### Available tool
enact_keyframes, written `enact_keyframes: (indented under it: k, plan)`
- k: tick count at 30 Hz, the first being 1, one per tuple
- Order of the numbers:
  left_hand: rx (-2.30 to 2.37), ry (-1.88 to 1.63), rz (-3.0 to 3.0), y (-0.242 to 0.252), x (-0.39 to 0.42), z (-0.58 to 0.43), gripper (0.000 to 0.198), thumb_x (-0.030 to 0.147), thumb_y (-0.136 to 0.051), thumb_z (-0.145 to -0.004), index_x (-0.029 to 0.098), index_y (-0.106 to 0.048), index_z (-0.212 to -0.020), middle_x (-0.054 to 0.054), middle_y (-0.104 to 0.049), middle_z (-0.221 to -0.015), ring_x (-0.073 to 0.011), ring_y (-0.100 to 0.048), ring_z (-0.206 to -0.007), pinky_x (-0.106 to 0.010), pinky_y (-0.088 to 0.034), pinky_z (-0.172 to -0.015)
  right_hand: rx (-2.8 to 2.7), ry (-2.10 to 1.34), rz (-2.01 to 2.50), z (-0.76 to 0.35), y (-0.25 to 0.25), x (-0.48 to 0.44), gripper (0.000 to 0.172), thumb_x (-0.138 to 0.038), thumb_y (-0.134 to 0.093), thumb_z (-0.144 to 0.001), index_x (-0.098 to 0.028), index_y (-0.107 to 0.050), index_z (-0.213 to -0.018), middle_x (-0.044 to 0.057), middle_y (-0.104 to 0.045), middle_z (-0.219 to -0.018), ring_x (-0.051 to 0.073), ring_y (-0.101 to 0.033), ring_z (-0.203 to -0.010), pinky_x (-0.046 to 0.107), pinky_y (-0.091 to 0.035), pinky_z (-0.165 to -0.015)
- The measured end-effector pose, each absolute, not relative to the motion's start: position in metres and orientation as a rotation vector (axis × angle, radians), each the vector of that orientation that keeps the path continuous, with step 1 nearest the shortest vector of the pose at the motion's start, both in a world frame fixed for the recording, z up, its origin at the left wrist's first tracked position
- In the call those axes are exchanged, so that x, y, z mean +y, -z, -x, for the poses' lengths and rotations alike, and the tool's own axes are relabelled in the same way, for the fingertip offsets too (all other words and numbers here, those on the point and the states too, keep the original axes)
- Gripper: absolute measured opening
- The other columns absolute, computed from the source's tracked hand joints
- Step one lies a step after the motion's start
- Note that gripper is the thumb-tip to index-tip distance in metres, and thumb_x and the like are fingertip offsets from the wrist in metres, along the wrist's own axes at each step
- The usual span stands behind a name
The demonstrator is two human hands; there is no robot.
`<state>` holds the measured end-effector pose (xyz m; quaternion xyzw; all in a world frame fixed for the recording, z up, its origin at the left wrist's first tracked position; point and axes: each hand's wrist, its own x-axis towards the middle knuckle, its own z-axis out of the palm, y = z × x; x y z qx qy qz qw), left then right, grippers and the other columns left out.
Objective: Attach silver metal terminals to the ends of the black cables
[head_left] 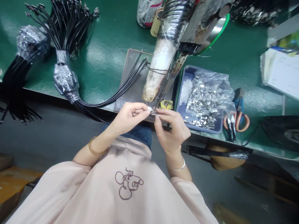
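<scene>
My left hand (130,116) is closed in a pinch near the table's front edge. At its fingertips shows a small white piece (149,109), its kind unclear. My right hand (171,126) is also pinched, its fingertips almost meeting the left's. Tiny shiny metal parts (153,113) lie between the two hands; which fingers hold them cannot be made out. Just beyond my fingertips are a soldering iron (171,74) and a thick wrapped cylinder (161,57). A bundle of thin black cables (116,95) runs over a dark board (136,63) to the left.
To the right stands a blue tray (218,127) with a plastic bag of small metal pieces (206,96). Beside it lie orange-handled scissors (242,122) and pliers (238,96). Wrapped cable bundles (66,77) rest at the left. Papers (281,71) lie far right.
</scene>
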<state>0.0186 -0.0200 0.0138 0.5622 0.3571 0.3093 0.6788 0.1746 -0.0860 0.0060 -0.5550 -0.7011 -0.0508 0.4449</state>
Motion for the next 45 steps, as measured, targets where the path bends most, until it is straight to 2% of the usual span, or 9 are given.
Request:
enact_keyframes:
  k: [4, 8, 12, 18, 23, 28, 33, 40, 45]
  plan:
    - [0.846, -0.729, -1.418, -0.014, -0.031, -0.02, 0.02, 0.03, -0.064, -0.087, 0.012, -0.071, -0.085, 0.003, -0.05, -0.059, -0.0071, -0.038, -0.052, -0.022, -0.031, -0.05, -1.74, 0.046, 1.394, -0.179, -0.009, -0.089, 0.015, -0.008, -0.064, -0.091, -0.023, -0.061, -0.095, 0.002, -0.078, -0.091, 0.015, -0.076, -0.085, 0.027, -0.061, -0.074]
    - [0.89, -0.963, -1.626, -0.013, -0.043, -0.022, 0.01, 0.024, -0.068, -0.086, 0.014, -0.069, -0.083, -0.001, -0.063, -0.07, -0.0093, -0.049, -0.061, -0.022, -0.04, -0.058, -1.563, -0.188, 1.428, -0.182, -0.011, -0.092, 0.009, -0.016, -0.063, -0.093, -0.023, -0.06, -0.089, 0.002, -0.076, -0.089, 0.017, -0.076, -0.086, 0.03, -0.062, -0.072]
    - [0.728, -0.708, -1.477, -0.014, -0.043, -0.017, 0.025, 0.029, -0.057, -0.094, 0.015, -0.061, -0.074, 0.002, -0.055, -0.056, -0.0078, -0.046, -0.05, -0.02, -0.038, -0.052, -1.475, -0.445, 1.359, -0.185, -0.009, -0.097, 0.009, -0.021, -0.065, -0.093, -0.023, -0.059, -0.086, 0.0, -0.074, -0.086, 0.017, -0.077, -0.08, 0.028, -0.062, -0.067]
    - [0.85, -0.725, -1.462, -0.011, -0.043, -0.015, 0.026, 0.033, -0.059, -0.091, 0.016, -0.055, -0.072, 0.005, -0.047, -0.055, -0.0069, -0.041, -0.049, -0.02, -0.033, -0.049, -1.472, -0.132, 1.588, -0.182, -0.012, -0.107, 0.008, -0.027, -0.062, -0.095, -0.023, -0.062, -0.088, -0.007, -0.062, -0.062, 0.008, -0.055, -0.042, 0.02, -0.044, -0.045]
    - [0.845, -0.854, -1.701, -0.007, -0.05, -0.016, 0.024, 0.027, -0.058, -0.093, 0.016, -0.056, -0.072, 0.007, -0.04, -0.056, -0.0068, -0.032, -0.053, -0.021, -0.028, -0.051, -1.814, -0.041, 1.626, -0.171, -0.021, -0.105, 0.015, -0.02, -0.063, -0.091, -0.02, -0.062, -0.076, -0.01, -0.046, -0.05, 0.005, -0.043, -0.04, 0.02, -0.035, -0.046]
    - [0.826, -0.914, -1.775, -0.005, -0.056, -0.014, 0.02, 0.027, -0.059, -0.095, 0.016, -0.062, -0.079, 0.006, -0.047, -0.058, -0.0071, -0.036, -0.051, -0.02, -0.034, -0.052, -1.564, -0.301, 1.547, -0.186, -0.023, -0.107, 0.02, -0.025, -0.056, -0.092, -0.022, -0.059, -0.072, -0.007, -0.05, -0.052, 0.008, -0.043, -0.041, 0.022, -0.033, -0.042]
    - [0.698, -0.913, -2.071, -0.003, -0.065, -0.022, 0.025, 0.026, -0.053, -0.1, 0.016, -0.067, -0.082, -0.005, -0.069, -0.076, -0.0145, -0.061, -0.07, -0.025, -0.047, -0.068, -1.423, -0.073, 1.853, -0.237, -0.023, -0.092, 0.02, -0.034, -0.064, -0.087, -0.023, -0.061, -0.071, -0.003, -0.058, -0.058, 0.012, -0.045, -0.046, 0.029, -0.036, -0.05]
    - [0.282, -0.235, -1.688, 0.0, -0.04, -0.007, 0.024, 0.024, -0.06, -0.092, 0.014, -0.073, -0.075, 0.003, -0.055, -0.052, -0.0079, -0.045, -0.047, -0.021, -0.038, -0.051, -1.629, -0.114, 2.062, -0.276, -0.004, -0.057, 0.008, -0.028, -0.069, -0.079, -0.022, -0.068, -0.074, 0.001, -0.071, -0.072, 0.015, -0.054, -0.055, 0.031, -0.04, -0.062]
    - [0.515, -0.411, -1.137, 0.006, -0.023, 0.01, 0.023, 0.034, -0.083, -0.073, 0.012, -0.078, -0.075, -0.002, -0.065, -0.057, -0.0074, -0.049, -0.049, -0.02, -0.039, -0.05, -1.703, -0.154, 2.054, -0.273, -0.007, -0.06, 0.01, -0.027, -0.066, -0.078, -0.021, -0.064, -0.071, 0.001, -0.069, -0.069, 0.015, -0.052, -0.053, 0.03, -0.036, -0.059]
